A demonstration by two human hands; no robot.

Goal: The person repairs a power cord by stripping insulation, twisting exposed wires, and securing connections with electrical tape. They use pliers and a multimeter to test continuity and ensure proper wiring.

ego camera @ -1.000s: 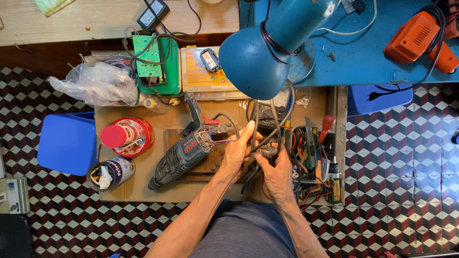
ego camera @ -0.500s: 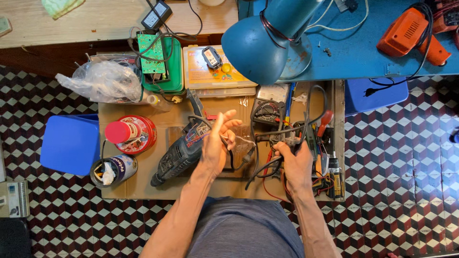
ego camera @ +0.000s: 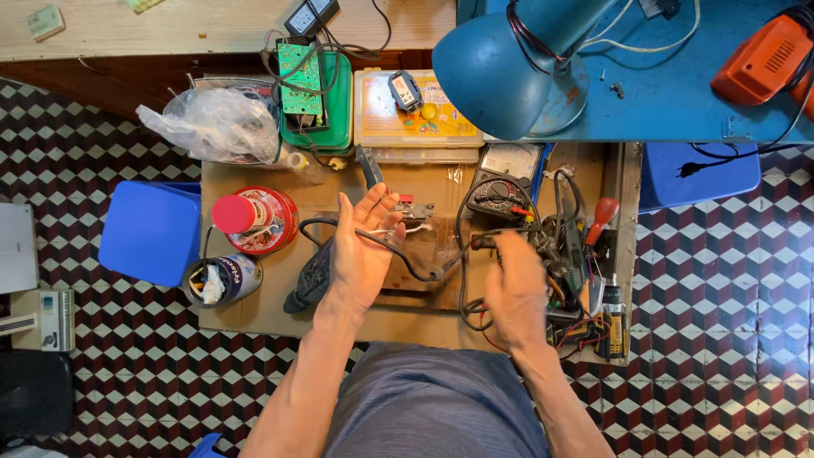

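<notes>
Black cable (ego camera: 398, 254) crosses open left hand (ego camera: 360, 250) | right hand (ego camera: 515, 293) blurred, grip unclear

Bare forearms and a grey-blue garment, seen from above

Both arms are uncovered from the elbow down: no sleeves, cuffs, gloves, watch or bands show on either wrist. The left hand (ego camera: 360, 254) and right hand (ego camera: 515, 293) are bare too, with no rings visible on the fingers (ego camera: 373, 203); the right hand is slightly blurred. Between the forearms, at the bottom edge, lies plain grey-blue cloth (ego camera: 432, 403), softly creased, without print, pockets or seams that can be made out.
</notes>
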